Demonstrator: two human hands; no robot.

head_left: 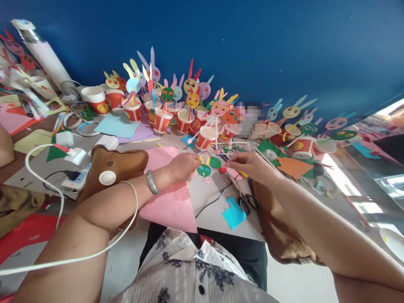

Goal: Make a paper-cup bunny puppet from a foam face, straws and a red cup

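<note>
A green paper rabbit face [204, 170] with blue eyes and yellow ears lies on the table between my hands. My left hand [187, 166] is pinched closed beside its ears; whatever the fingertips hold is too small to make out. On the other side, my right hand [244, 163] also has its fingertips pressed together. A small red piece [222, 170] sits right at these fingertips, and I cannot tell if they grip it. Near them are a plain green paper disc [215, 163] and a small pink paper piece [206, 180].
Black-handled scissors [244, 198] and a cut blue paper [234, 213] lie close to my right forearm. Pink paper [170, 202] spreads under my left wrist. Red-and-white paper cups [206, 138] with paper rabbits line the wall. A white cable [135, 202] crosses my left arm.
</note>
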